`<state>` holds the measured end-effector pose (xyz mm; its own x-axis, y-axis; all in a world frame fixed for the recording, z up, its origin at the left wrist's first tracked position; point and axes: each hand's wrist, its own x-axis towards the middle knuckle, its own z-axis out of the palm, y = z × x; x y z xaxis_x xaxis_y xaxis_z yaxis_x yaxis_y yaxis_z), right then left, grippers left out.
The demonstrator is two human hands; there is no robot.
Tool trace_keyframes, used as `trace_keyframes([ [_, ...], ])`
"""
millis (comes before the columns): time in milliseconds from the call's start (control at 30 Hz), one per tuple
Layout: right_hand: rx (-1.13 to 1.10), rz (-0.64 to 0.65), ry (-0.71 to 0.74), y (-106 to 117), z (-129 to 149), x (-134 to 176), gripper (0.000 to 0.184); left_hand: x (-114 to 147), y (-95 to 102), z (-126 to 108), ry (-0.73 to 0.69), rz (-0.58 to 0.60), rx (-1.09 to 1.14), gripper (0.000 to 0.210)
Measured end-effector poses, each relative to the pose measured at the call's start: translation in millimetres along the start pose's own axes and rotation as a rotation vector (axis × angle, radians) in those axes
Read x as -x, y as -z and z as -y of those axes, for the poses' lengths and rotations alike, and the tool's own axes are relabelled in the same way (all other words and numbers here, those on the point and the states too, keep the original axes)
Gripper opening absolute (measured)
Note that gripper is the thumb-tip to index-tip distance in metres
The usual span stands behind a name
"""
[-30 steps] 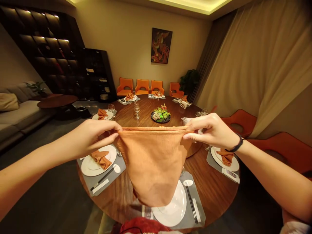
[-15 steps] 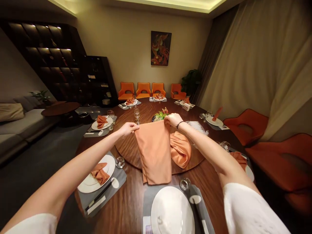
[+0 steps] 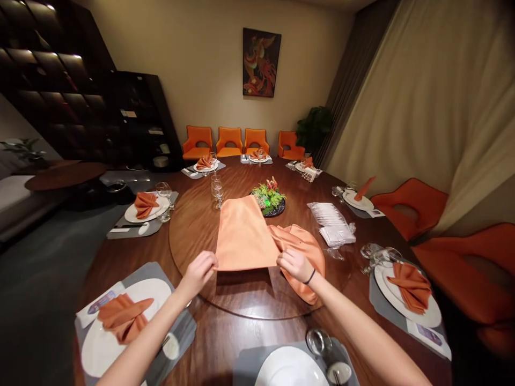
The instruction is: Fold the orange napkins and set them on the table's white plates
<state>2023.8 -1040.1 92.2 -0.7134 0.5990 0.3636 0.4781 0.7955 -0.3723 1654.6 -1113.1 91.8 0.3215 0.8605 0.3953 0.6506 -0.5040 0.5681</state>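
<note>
An orange cloth napkin (image 3: 245,236) is stretched between my two hands, its far part lifted above the wooden turntable (image 3: 193,225). My left hand (image 3: 200,272) pinches its near left corner, and my right hand (image 3: 295,264) pinches the near right one. Beside and partly under my right hand lies a crumpled orange cloth (image 3: 309,246) on the turntable. Nearest to me, a white plate (image 3: 289,370) rests on a grey placemat (image 3: 249,362), with a small glass (image 3: 318,342) at its upper right.
Folded napkins stand on plates around the table, one at left (image 3: 124,319) and one at right (image 3: 410,287). A plant centerpiece (image 3: 271,195), stemmed glasses (image 3: 217,191) and plastic-wrapped white packets (image 3: 332,222) are farther in. Orange chairs (image 3: 410,206) line the right side.
Both hands have come down and nearer, still holding the napkin, which hung downward before and now billows away from me. The view has shifted, uncovering the centerpiece and packets.
</note>
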Motion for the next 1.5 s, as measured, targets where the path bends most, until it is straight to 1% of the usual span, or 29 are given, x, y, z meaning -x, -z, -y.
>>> trace_keyframes([
  [67, -0.007, 0.084, 0.006, -36.9, -7.8, 10.3, 0.025, 10.8, -24.3, 15.9, 0.030, 0.131, 0.016, 0.013],
  [100, -0.013, 0.114, 0.011, -49.6, -9.8, 13.2, 0.024, 14.1, -32.7, 21.3, 0.047, 0.177, 0.031, 0.012],
  [167, -0.074, 0.127, -0.024, -60.7, -10.4, 14.6, 0.020, 17.7, -40.8, 27.1, 0.090, 0.199, 0.094, 0.010],
  [200, -0.109, 0.111, -0.054, -58.7, -8.7, 13.1, 0.017, 18.4, -40.1, 27.7, 0.116, 0.188, 0.143, 0.008],
  [267, -0.178, 0.042, -0.125, -40.8, -0.6, 6.0, 0.010, 17.8, -29.2, 24.1, 0.193, 0.155, 0.273, 0.011],
  [333, -0.258, -0.034, -0.179, -8.2, 14.5, -6.2, 0.006, 13.9, -6.4, 13.3, 0.307, 0.122, 0.432, 0.019],
  [433, -0.401, -0.142, -0.203, 53.8, 46.9, -31.2, 0.015, -2.2, 42.6, -14.5, 0.460, 0.042, 0.596, 0.020],
  [533, -0.453, -0.319, -0.230, 108.3, 74.4, -60.9, 0.023, -30.9, 89.8, -43.4, 0.463, -0.021, 0.617, 0.025],
  [600, -0.448, -0.390, -0.274, 128.2, 78.2, -80.4, 0.026, -52.5, 108.1, -52.7, 0.446, -0.015, 0.583, 0.029],
  [633, -0.457, -0.394, -0.295, 131.3, 73.9, -89.4, 0.027, -62.7, 111.6, -52.2, 0.442, -0.002, 0.561, 0.029],
  [700, -0.504, -0.354, -0.334, 123.4, 52.2, -105.5, 0.029, -81.5, 106.7, -39.8, 0.440, 0.029, 0.533, 0.030],
  [767, -0.546, -0.275, -0.385, 100.2, 16.4, -120.0, 0.030, -100.4, 88.1, -13.7, 0.441, 0.062, 0.528, 0.032],
  [833, -0.525, -0.204, -0.471, 69.0, -26.7, -135.0, 0.028, -122.4, 59.9, 20.8, 0.448, 0.093, 0.500, 0.032],
  [867, -0.488, -0.194, -0.526, 52.7, -48.2, -143.0, 0.025, -134.4, 43.5, 39.2, 0.463, 0.096, 0.465, 0.030],
  [900, -0.446, -0.197, -0.590, 36.8, -68.4, -151.2, 0.021, -146.4, 26.0, 57.2, 0.492, 0.061, 0.429, 0.028],
  [967, -0.355, -0.258, -0.735, 6.3, -100.6, -165.8, 0.015, -165.1, -10.7, 89.1, 0.580, -0.119, 0.384, 0.017],
  [1000, -0.298, -0.290, -0.778, -8.9, -110.7, -170.3, 0.021, -169.1, -29.3, 101.7, 0.621, -0.186, 0.338, 0.015],
  [1033, -0.239, -0.307, -0.788, -24.8, -115.4, -171.5, 0.028, -167.7, -47.6, 111.2, 0.645, -0.185, 0.265, 0.019],
  [1067, -0.184, -0.295, -0.762, -42.2, -114.3, -168.4, 0.035, -160.2, -65.3, 117.3, 0.645, -0.127, 0.190, 0.024],
  [1100, -0.138, -0.247, -0.701, -61.6, -107.2, -160.1, 0.038, -146.4, -82.5, 119.9, 0.624, -0.013, 0.110, 0.027],
  [1133, -0.110, -0.164, -0.616, -83.5, -94.6, -146.1, 0.037, -126.6, -99.0, 119.2, 0.608, 0.089, 0.079, 0.027],
  [1167, -0.104, -0.034, -0.535, -107.7, -77.8, -126.8, 0.034, -102.0, -115.2, 115.9, 0.602, 0.157, 0.082, 0.022],
  [1200, -0.103, 0.118, -0.447, -133.7, -58.4, -102.9, 0.029, -74.2, -130.9, 110.8, 0.599, 0.237, 0.088, 0.015],
  [1233, -0.097, 0.281, -0.347, -160.5, -38.1, -76.0, 0.024, -44.9, -146.1, 104.5, 0.607, 0.313, 0.089, 0.013],
  [1267, -0.072, 0.398, -0.252, -186.8, -18.6, -47.8, 0.025, -16.1, -160.5, 98.0, 0.630, 0.379, 0.080, 0.014],
  [1300, -0.031, 0.512, -0.171, -211.2, -1.2, -20.4, 0.036, 10.5, -173.7, 91.6, 0.659, 0.429, 0.065, 0.017],
  [1367, 0.118, 0.596, -0.117, -250.6, 24.1, 25.7, 0.055, 52.4, -195.1, 80.9, 0.710, 0.473, 0.029, 0.018],
  [1433, 0.240, 0.581, -0.072, -274.7, 36.1, 54.1, 0.046, 76.5, -209.4, 73.6, 0.768, 0.483, -0.013, 0.018],
  [1500, 0.292, 0.534, -0.060, -285.7, 38.6, 65.5, 0.033, 85.4, -218.2, 69.2, 0.844, 0.489, -0.070, 0.023],
])
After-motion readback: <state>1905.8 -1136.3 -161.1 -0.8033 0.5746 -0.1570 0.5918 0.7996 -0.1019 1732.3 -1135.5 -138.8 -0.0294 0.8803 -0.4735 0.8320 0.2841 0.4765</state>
